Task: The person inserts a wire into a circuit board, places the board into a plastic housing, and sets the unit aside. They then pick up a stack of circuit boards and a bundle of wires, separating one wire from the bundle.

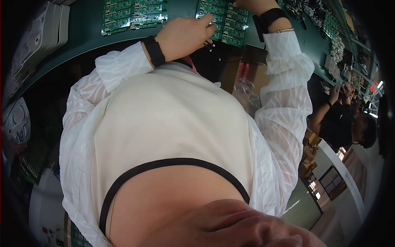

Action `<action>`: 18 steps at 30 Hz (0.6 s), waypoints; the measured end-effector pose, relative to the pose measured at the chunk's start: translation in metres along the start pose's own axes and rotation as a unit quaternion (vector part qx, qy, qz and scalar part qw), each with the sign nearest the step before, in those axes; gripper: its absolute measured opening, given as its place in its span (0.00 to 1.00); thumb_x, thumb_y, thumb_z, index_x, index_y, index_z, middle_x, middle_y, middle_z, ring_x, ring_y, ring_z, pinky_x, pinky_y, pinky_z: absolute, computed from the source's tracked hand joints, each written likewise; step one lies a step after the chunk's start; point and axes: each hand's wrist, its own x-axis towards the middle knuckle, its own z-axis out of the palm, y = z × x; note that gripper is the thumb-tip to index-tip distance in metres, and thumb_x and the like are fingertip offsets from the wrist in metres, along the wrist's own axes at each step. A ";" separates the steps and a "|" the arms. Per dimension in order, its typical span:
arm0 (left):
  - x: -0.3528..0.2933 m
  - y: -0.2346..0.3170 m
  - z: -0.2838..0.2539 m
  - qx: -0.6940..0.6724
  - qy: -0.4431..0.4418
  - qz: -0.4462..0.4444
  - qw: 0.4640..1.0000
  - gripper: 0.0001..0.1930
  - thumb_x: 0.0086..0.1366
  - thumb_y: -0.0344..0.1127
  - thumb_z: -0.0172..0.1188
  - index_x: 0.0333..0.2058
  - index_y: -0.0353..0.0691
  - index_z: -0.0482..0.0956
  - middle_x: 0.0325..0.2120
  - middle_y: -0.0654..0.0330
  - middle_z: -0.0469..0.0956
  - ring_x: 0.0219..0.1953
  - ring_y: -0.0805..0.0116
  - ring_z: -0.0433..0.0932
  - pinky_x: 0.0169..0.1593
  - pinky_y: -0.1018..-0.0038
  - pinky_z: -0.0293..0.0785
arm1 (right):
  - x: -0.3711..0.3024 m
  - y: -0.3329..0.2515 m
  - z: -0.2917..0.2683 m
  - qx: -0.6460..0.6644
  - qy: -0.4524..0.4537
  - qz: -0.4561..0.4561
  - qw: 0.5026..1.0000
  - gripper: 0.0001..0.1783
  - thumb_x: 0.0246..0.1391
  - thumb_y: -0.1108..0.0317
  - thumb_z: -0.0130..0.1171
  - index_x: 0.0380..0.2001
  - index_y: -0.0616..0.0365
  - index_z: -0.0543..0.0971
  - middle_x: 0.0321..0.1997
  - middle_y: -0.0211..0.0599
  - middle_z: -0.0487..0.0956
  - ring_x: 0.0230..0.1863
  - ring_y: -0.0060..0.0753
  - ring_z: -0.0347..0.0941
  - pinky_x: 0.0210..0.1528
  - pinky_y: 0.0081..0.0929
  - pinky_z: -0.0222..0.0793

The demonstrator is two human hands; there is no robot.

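My left hand [183, 38] is at the front edge of the green table, its fingers bent and closed together. Small dark bits with pale tips show below the fingertips, too small to name. Just beyond it lies a panel of green circuit boards [234, 28], set in two columns. My right hand [256, 5] reaches over the far right of that panel and is cut off by the upper edge; its fingertips near the boards are partly hidden. Both wrists wear black bands. Another panel of green circuit boards [135, 15] lies to the left.
White plastic housings [51, 31] are stacked at the table's left end. Piles of small white parts [337, 49] and dark wired parts [294, 10] lie to the right. A co-worker in black [339, 119] sits farther right. Below the table stands a cardboard box [257, 68] with clear plastic.
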 end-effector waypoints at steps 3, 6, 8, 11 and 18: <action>0.001 -0.004 -0.002 -0.008 0.008 -0.001 1.000 0.16 0.61 0.39 0.67 0.45 0.41 0.79 0.43 0.58 0.75 0.33 0.57 0.84 0.34 0.66 0.82 | -0.025 0.010 0.000 0.253 0.115 -0.135 0.951 0.11 0.38 0.69 0.74 0.27 0.58 0.84 0.24 0.48 0.81 0.30 0.53 0.79 0.34 0.43 0.74; 0.003 -0.006 -0.007 -0.022 0.032 -0.006 0.999 0.16 0.60 0.39 0.68 0.46 0.41 0.80 0.43 0.58 0.77 0.34 0.55 0.84 0.35 0.65 0.82 | -0.059 -0.009 -0.002 0.203 0.204 -0.055 0.956 0.10 0.39 0.70 0.73 0.28 0.59 0.84 0.24 0.48 0.81 0.28 0.51 0.79 0.33 0.41 0.74; 0.003 -0.009 -0.014 -0.042 0.072 -0.023 0.996 0.17 0.59 0.39 0.69 0.46 0.41 0.81 0.44 0.59 0.78 0.35 0.53 0.84 0.36 0.65 0.82 | -0.090 -0.030 -0.016 0.088 0.136 0.116 0.980 0.10 0.49 0.72 0.70 0.34 0.61 0.83 0.31 0.39 0.82 0.33 0.34 0.78 0.38 0.29 0.74; 0.007 -0.004 -0.029 0.006 0.104 0.021 0.994 0.11 0.67 0.39 0.64 0.41 0.40 0.77 0.31 0.67 0.72 0.28 0.70 0.76 0.31 0.75 0.74 | -0.129 -0.051 -0.005 0.286 0.034 0.078 0.954 0.10 0.57 0.69 0.68 0.40 0.61 0.83 0.34 0.28 0.83 0.36 0.17 0.76 0.40 0.18 0.72; 0.013 0.002 -0.036 -0.038 0.039 0.019 0.998 0.12 0.68 0.39 0.63 0.44 0.38 0.77 0.33 0.64 0.77 0.32 0.67 0.80 0.35 0.71 0.78 | -0.159 -0.058 0.012 0.490 0.018 0.040 0.870 0.10 0.59 0.65 0.67 0.39 0.61 0.85 0.28 0.23 0.81 0.26 0.12 0.71 0.28 0.13 0.64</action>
